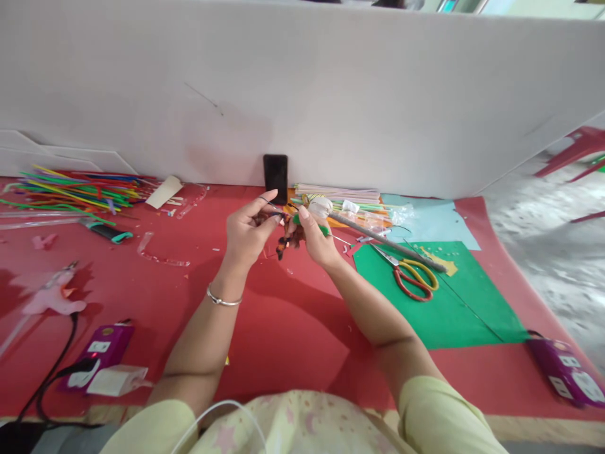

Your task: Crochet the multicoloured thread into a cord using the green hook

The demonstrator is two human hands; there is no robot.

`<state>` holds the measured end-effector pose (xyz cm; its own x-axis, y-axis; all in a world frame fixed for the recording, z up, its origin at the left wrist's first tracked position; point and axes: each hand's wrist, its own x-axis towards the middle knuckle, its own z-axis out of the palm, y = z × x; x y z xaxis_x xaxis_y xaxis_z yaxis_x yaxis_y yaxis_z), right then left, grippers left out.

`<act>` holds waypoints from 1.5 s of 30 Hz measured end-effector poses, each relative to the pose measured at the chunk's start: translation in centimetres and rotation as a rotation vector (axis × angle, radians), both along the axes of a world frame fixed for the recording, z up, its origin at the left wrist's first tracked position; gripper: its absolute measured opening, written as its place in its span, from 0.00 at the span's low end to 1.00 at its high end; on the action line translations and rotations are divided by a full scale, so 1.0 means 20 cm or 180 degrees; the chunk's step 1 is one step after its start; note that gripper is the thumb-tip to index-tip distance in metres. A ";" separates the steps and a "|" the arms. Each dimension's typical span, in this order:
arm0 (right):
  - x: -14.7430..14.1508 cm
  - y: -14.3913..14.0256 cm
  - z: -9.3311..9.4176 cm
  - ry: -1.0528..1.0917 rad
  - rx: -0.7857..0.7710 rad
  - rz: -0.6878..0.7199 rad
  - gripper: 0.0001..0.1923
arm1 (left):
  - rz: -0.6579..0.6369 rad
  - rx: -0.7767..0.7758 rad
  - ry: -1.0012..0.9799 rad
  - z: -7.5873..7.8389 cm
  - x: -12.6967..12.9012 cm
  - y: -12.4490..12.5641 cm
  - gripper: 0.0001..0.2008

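Observation:
My left hand (250,227) is closed, thumb and fingers pinching one side of a small, fuzzy orange-and-dark yarn piece (282,243). Facing it, my right hand (319,239) is closed around a green-handled tool (323,229), perhaps a crochet hook, its fingers touching the other side of the piece. A thin dark strand or tip shows by my left fingertips. Fingers cover much of the piece and the tool's working end. Just beyond my hands, a black phone (275,176) leans upright against the white board.
Scissors (413,277) and a long grey rod (387,243) lie on the green sheet (449,321) at right. Coloured pipe cleaners (85,189), a cutter (108,232), a pink glue gun (51,299) and a purple power box (101,353) are left. Another purple box (564,369) sits right.

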<state>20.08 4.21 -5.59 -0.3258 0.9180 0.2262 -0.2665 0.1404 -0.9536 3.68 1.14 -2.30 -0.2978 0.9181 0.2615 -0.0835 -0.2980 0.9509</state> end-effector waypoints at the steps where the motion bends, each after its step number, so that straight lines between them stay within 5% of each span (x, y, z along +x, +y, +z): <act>1: -0.01 0.00 -0.01 -0.0042 -0.0046 -0.0067 0.39 | 0.0178 0.0077 0.0197 -0.01 0.01 0.00 0.23; 4: -0.05 0.00 -0.04 0.0111 -0.0203 -0.0297 0.40 | 0.0395 0.0134 0.0260 -0.04 0.06 -0.01 0.23; 9: -0.09 0.02 -0.08 0.0684 -0.0507 0.0100 0.42 | -0.0398 -0.0259 -0.1006 -0.05 0.11 0.00 0.29; 14: -0.06 0.05 -0.05 0.0629 -0.0620 0.0548 0.43 | -0.0898 -0.0665 -0.1218 -0.01 0.04 0.02 0.27; 24: -0.06 0.05 -0.03 0.0691 -0.0897 0.0574 0.41 | -0.0620 -0.0366 -0.1051 -0.05 -0.01 0.04 0.36; 31: -0.08 0.00 0.04 0.0983 -0.1357 0.0240 0.42 | -0.0529 -0.0483 -0.1296 -0.05 0.02 0.05 0.26; 45: 0.01 0.09 -0.03 0.0579 -0.0242 0.0185 0.40 | -0.0876 -0.0799 -0.1362 0.02 -0.05 0.03 0.24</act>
<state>20.20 5.94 -6.27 -0.3387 0.9155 0.2170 -0.4409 0.0493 -0.8962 2.74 1.80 -1.86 -0.0701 0.9953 -0.0663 -0.5197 0.0203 0.8541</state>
